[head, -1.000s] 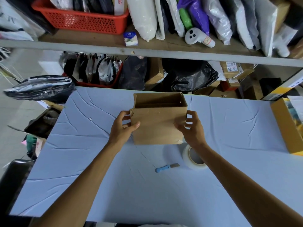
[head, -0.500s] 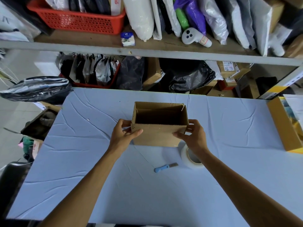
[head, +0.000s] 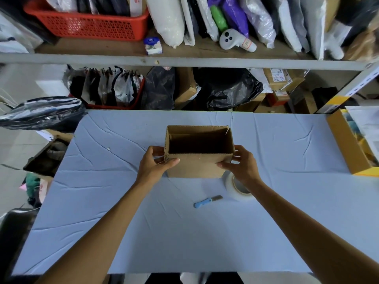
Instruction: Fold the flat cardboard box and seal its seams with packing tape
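- Position: the cardboard box point(head: 196, 167) stands in the middle of the table point(head: 102, 201) on the blue cover. It is opened into a rectangular tube with its mouth facing up.
- Left hand point(head: 152, 167): it grips the near left corner. The thumb point(head: 172, 161) lies flat on the near face, and the fingers point(head: 156, 149) curl round the left side wall, slightly spread.
- Right hand point(head: 243, 168): it mirrors this on the near right corner. The thumb point(head: 224, 166) presses the near face, and the fingers point(head: 239, 150) wrap the right side wall.
- Step in hand, as judged: squaring the erected box before sealing.
- Press both corners inward with equal force so that the four walls meet at right angles. Uneven pressure racks the tube into a skewed shape.
- Keep the thumbs low on the near face. Pressure at the raw top edge dents the corrugation.
- Hold the base flat against the cover while squaring. The bottom is hidden from this view, so whether its seam is closed or taped cannot be told. Check it before proceeding.
- The tape roll point(head: 233, 185) lies just beside the near right corner of the box, partly under the right wrist. The blue knife point(head: 207, 201) lies near it, closer to the person.
- For taping, release the right hand only and steady the box with the left.
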The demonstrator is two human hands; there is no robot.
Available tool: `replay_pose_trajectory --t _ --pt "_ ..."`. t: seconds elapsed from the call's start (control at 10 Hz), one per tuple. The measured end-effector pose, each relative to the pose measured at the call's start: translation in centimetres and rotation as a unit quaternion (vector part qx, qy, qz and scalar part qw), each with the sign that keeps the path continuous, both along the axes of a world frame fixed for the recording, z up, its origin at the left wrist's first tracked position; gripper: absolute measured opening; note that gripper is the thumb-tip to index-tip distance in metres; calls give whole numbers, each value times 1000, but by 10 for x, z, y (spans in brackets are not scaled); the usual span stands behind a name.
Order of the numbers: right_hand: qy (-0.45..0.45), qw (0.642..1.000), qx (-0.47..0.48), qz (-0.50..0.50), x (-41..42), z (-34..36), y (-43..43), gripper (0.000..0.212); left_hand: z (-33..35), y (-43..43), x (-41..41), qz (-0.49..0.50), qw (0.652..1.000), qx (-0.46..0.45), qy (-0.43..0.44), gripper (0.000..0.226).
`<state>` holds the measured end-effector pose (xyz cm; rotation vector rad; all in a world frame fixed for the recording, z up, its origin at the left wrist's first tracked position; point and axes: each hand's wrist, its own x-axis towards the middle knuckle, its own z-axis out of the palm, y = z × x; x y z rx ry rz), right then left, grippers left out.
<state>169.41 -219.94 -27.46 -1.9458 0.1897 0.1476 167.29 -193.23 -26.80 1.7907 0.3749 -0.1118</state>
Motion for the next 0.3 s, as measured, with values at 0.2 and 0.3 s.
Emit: replay_pose_trajectory --t 0.2,0.3 --pt "2 999 -4 34 1 4 -2 63 8 -7 -5 -16 996 82 21 58" --pt "10 999 -26 40 2 8 -4 65 12 -10 -10 -50 991 113 50 63"
